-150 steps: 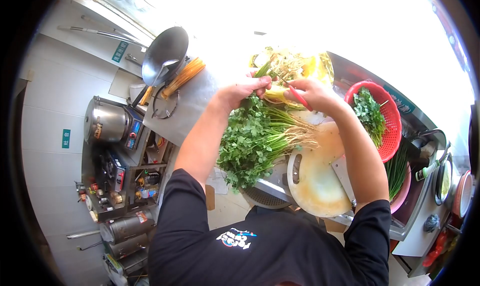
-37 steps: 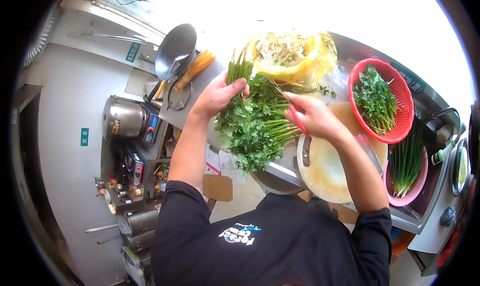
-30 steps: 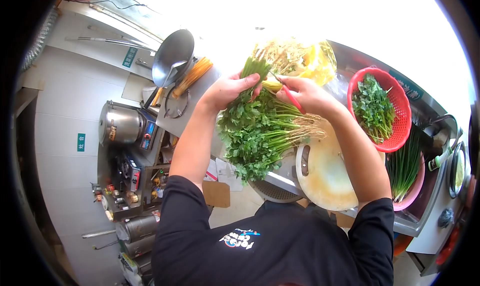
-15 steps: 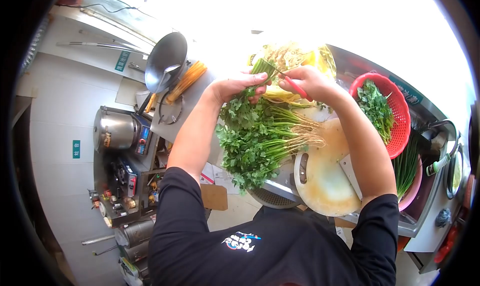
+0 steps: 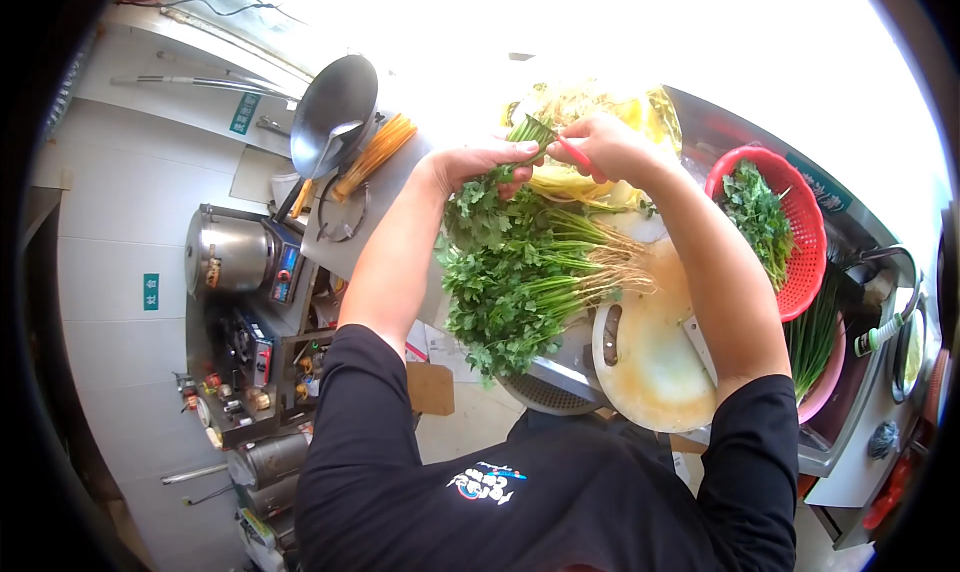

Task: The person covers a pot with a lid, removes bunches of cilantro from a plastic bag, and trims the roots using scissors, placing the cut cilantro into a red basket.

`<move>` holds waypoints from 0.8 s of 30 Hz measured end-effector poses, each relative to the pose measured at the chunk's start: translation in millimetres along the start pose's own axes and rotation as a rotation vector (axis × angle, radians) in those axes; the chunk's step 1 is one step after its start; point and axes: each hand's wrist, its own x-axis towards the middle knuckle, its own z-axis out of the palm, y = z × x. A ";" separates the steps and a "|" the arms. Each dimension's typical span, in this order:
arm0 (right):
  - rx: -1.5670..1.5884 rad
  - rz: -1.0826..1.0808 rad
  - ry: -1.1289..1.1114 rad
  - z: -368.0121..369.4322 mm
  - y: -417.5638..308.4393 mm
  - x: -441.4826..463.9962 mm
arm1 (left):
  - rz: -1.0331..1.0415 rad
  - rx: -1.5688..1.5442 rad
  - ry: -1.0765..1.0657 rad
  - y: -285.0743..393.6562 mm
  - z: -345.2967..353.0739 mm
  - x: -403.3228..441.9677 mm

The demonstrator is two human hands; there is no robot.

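My left hand (image 5: 487, 164) is closed around a small bunch of cilantro-like leafy greens (image 5: 530, 132), with its stem ends pointing up and away. My right hand (image 5: 612, 150) grips a small knife by its red handle (image 5: 578, 156). The dark blade lies against the held stems, close to my left fingers. Below both hands lies a large heap of the same greens (image 5: 510, 272), its pale roots pointing right. Part of the heap overlaps a round cutting board (image 5: 655, 377). A cleaver blade (image 5: 698, 344) lies partly hidden under my right forearm.
A red colander (image 5: 800, 232) with leafy greens stands right, above a pink basin (image 5: 828, 377) with long green stalks. A yellow bag (image 5: 655, 122) with trimmings lies beyond my hands. At left are a wok (image 5: 335, 112), orange sticks (image 5: 375, 157) and a steel pot (image 5: 228, 257).
My right hand has moved slightly up and left, bringing the knife closer over the stem ends. My left hand still holds the bunch. The view has shifted slightly.
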 end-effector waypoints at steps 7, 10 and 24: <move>-0.088 0.068 -0.052 13.2 17.6 -18.8 | 0.072 0.175 0.264 -17.9 -7.1 -13.4; 0.228 -0.004 -0.015 20.0 34.9 -62.9 | 0.218 0.352 0.391 -8.8 -4.5 -33.5; 0.936 0.425 0.487 133.2 199.1 -357.1 | 1.221 1.301 0.296 16.4 327.0 182.6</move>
